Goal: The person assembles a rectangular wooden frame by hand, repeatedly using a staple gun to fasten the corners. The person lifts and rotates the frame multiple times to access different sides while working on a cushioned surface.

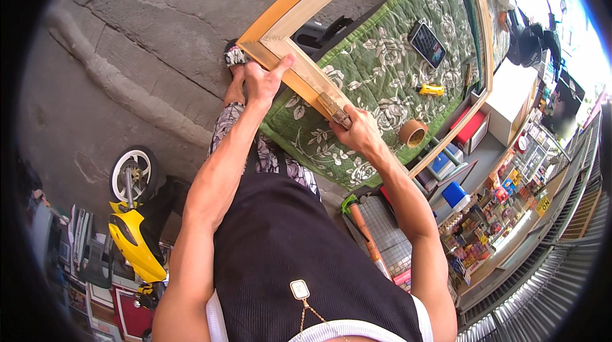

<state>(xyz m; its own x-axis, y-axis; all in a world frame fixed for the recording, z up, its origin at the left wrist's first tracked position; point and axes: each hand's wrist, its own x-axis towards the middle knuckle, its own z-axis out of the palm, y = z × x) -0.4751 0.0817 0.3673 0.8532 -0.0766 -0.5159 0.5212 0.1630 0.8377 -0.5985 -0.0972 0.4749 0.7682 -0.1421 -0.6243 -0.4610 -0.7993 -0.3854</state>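
My left hand (pixel 261 80) is closed on a corner of a large light-wood picture frame (pixel 296 76), thumb on its face and fingers round the outer edge. The frame is tilted over a table spread with a green floral quilted cloth (pixel 382 45). Along the frame's near bar, my right hand (pixel 362 130) grips a small brownish block (pixel 333 109) pressed against the wood. What the block is made of is too small to tell. Seen through the frame, a dark phone-like device (pixel 427 45), a yellow tool (pixel 430 89) and a roll of brown tape (pixel 413 132) lie on the cloth.
A hammer-like tool with an orange handle (pixel 366 230) lies right of my torso on a grey grid surface. At left stands a yellow motorbike (pixel 135 246) on concrete floor. Crowded shelves of small goods (pixel 494 214) and a corrugated shutter (pixel 542 297) line the right.
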